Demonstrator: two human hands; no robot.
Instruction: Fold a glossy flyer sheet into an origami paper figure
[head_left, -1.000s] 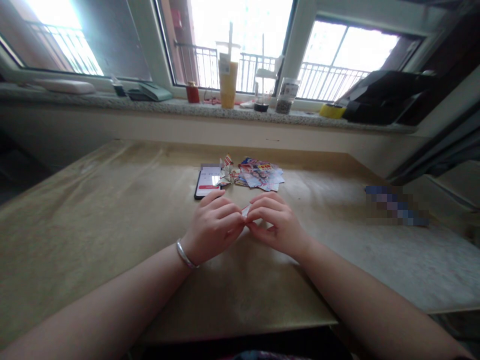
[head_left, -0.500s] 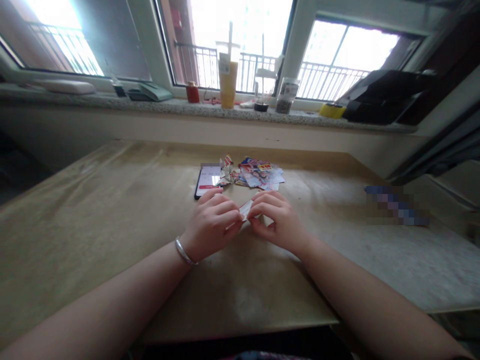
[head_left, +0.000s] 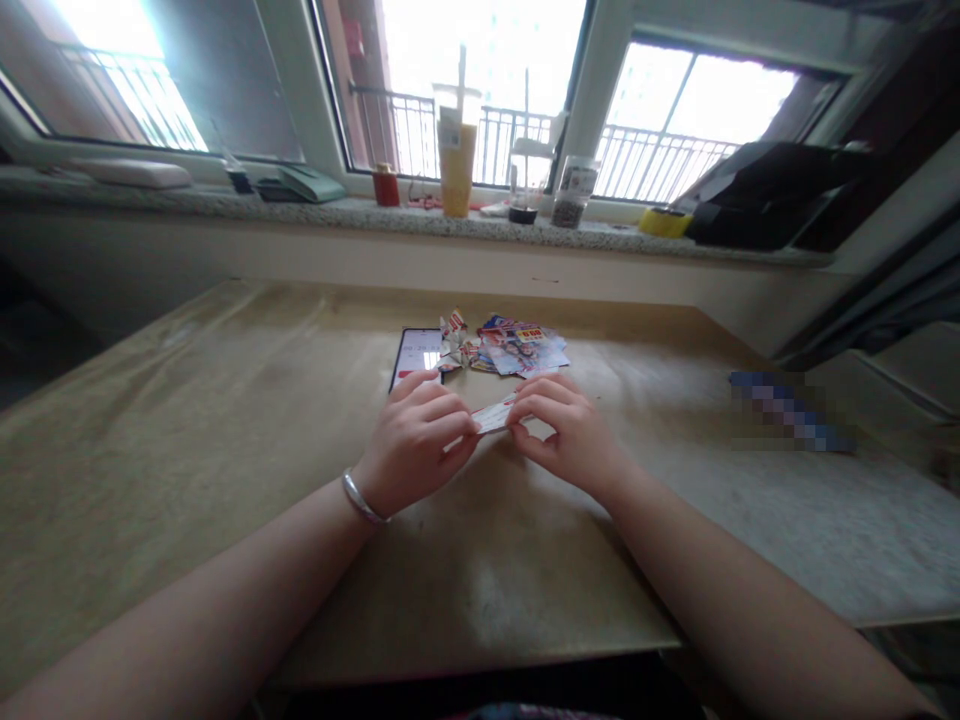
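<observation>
A small strip of white printed paper is stretched between my two hands, just above the table. My left hand, with a silver bangle at the wrist, pinches its left end. The right end is pinched by the fingers of my right hand. Behind my left hand lies a phone with a lit screen, its lower part hidden by my fingers. Several folded paper pieces lie beside the phone, and a pile of colourful printed papers is to their right.
The table has a shiny yellowish cover. A blurred blue item lies at its right side. Along the windowsill stand a tall yellow drink cup, a red jar, a clear container, yellow tape and a black bag.
My hands have drawn slightly apart, and more of the white paper strip shows between them. The phone and the paper pile have stayed in place.
</observation>
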